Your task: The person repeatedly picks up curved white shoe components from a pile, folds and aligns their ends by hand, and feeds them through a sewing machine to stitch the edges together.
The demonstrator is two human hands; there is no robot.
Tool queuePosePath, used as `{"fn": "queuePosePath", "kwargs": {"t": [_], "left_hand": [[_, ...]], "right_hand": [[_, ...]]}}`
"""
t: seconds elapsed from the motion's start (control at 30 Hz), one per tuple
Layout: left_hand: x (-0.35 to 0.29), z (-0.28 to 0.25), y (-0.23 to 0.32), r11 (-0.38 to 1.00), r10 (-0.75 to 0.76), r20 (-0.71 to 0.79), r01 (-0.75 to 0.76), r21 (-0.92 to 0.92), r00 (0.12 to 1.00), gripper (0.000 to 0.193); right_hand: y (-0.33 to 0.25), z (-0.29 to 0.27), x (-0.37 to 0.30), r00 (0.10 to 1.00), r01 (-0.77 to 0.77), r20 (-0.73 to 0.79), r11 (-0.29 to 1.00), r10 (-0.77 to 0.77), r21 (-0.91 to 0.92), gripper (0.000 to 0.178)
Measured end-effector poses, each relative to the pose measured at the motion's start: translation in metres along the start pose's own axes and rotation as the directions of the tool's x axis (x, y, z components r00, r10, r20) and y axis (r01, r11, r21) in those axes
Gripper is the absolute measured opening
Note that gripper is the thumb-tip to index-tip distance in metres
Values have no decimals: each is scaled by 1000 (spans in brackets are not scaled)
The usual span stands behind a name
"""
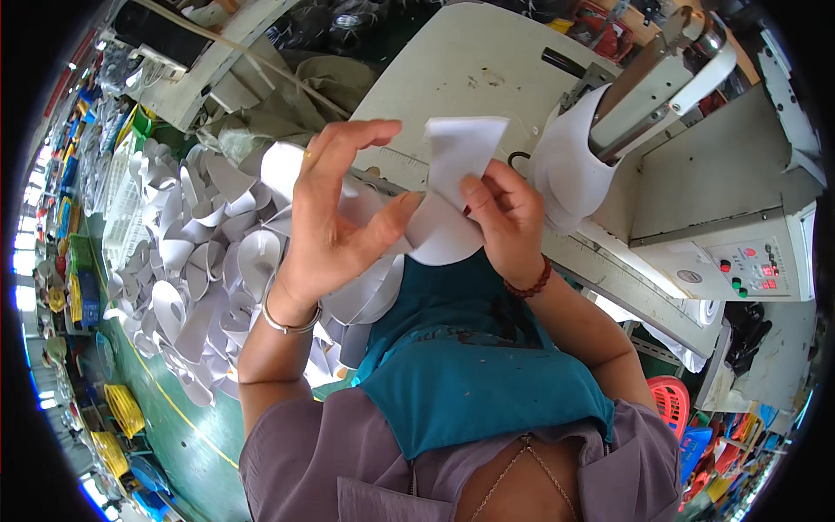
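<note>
A white curved sheet piece [465,157] is pinched in my right hand [511,217], thumb on top; its lower part spreads out in a rounded flap. My left hand [326,226] is raised at the piece's left side, fingers apart and bent, with the thumb tip next to the sheet; whether the thumb touches it I cannot tell. Just right of my right hand, another white rounded piece [565,174] sits around the metal arm [648,87] of a machine. Behind and below my left hand lies a big heap of similar white curved pieces [204,261].
A pale worktable [461,61] extends beyond my hands. At the right stands the machine's grey box [722,183] with a panel of buttons and red displays [752,270]. A white crate [130,204] borders the heap; a red basket [668,404] is low at the right.
</note>
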State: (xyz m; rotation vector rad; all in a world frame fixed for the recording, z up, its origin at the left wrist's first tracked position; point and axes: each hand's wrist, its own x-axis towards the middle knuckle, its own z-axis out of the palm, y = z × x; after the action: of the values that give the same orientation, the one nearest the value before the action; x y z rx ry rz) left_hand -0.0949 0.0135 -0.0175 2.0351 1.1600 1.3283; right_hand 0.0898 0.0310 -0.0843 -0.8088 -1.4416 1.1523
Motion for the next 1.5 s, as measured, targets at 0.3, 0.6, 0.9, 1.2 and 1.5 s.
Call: {"fn": "queuePosePath", "kwargs": {"t": [0.3, 0.6, 0.9, 1.2, 1.5], "left_hand": [[-7, 27, -32, 862, 75, 240, -184, 472, 968, 40], [-6, 41, -113, 744, 184, 191, -263, 615, 964, 40], [33, 64, -86, 818, 116, 275, -249, 518, 954, 46], [37, 80, -77, 891, -75, 566, -199, 407, 821, 63], [69, 68, -16, 742, -102, 433, 358, -567, 895, 45]], "right_hand": [[15, -10, 8, 974, 36, -227, 981, 8, 191, 19], [-15, -28, 5, 894, 310, -390, 932, -220, 186, 16], [-52, -47, -5, 940, 273, -245, 953, -236, 131, 26], [-78, -73, -9, 981, 170, -123, 971, -150, 168, 25], [-83, -88, -1, 996, -29, 89, 971, 8, 237, 28]]}}
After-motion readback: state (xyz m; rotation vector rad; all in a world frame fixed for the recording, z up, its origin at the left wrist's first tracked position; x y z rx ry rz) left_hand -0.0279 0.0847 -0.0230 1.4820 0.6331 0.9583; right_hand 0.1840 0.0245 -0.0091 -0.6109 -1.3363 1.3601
